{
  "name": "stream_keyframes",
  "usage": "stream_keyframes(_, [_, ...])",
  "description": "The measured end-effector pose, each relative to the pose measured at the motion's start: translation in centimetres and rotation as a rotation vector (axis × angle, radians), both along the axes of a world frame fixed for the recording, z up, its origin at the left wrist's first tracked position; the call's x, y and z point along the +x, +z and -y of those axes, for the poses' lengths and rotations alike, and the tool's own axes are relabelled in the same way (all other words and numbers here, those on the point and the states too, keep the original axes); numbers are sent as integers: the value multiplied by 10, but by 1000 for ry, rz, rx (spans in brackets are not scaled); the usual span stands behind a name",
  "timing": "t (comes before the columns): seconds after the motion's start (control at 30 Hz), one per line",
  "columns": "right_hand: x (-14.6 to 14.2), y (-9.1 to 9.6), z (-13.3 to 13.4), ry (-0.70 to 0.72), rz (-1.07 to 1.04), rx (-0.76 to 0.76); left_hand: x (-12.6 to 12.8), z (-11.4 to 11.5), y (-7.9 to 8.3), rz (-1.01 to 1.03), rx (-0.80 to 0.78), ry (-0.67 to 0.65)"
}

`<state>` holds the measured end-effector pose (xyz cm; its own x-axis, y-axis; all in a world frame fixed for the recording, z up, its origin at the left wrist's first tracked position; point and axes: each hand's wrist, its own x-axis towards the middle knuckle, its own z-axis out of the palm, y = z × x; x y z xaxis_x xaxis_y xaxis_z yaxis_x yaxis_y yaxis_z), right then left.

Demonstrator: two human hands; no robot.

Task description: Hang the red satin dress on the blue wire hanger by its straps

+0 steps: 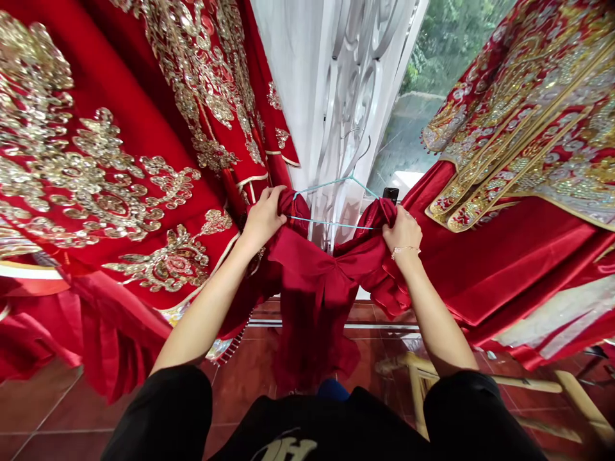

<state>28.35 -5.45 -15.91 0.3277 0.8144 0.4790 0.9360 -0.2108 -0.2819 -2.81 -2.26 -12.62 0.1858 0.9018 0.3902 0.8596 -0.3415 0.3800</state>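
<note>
"What's at twelve o'clock?"

"A sheer white curtain [298,83] showing pale grey scroll shapes."

"And dead centre?"

"A plain crimson satin garment [312,301], unpatterned, behind a thin light-blue hanger [331,224]."

"Nine o'clock?"

"A bright red satin robe [110,192] embroidered with gold sequin floral scrolls."

"Two o'clock?"

"A red robe with gold and silver panels [528,121], its dense floral embroidery edged in gold bands."

"Six o'clock?"

"Glossy reddish-brown floor tiles [254,378], beyond a black shirt [288,435] with pale lettering."
</note>
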Motion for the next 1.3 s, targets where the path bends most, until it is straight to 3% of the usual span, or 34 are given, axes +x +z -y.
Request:
stream_keyframes(0.13, [-6, 4, 5, -41, 21, -46, 4, -4, -8, -1, 70, 53])
stream_keyframes(0.27, [-9, 9, 8, -70, 22, -91, 23, -7, -15, -71, 147, 136])
stream_keyframes(0.33, [-8, 14, 9, -76, 23, -124, 34, -10, -11, -134, 153, 194])
stream_keyframes(0.43, [0, 23, 11, -77, 16, -135, 39, -16, 6, -227, 75, 229])
stream_keyframes(0.6, [47, 27, 1, -23, -201, 61, 2, -20, 45, -136, -9, 230])
stream_keyframes(0.67, [71, 17, -7, 68, -411, 148, -17, -13, 51, -33, 6, 202])
stream_keyframes(0.73, [90, 0, -13, 143, -648, 214, -30, -3, 47, 50, 13, 191])
stream_keyframes(0.8, [101, -22, -13, 159, -891, 288, -37, 8, 34, 128, -1, 187])
stream_keyframes(0.9, [100, -58, 2, 135, -1180, 354, -39, 25, -1, 250, -69, 141])
stream_keyframes(1.07, [83, -105, 52, 161, -1274, 345, -36, 61, -82, 282, -242, 83])
stream_keyframes(1.17, [76, -113, 74, 161, -1277, 395, -36, 86, -120, 151, -354, -39])
stream_keyframes(1.3, [68, -93, 90, 136, -1146, 584, -37, 109, -145, -119, -414, -8])
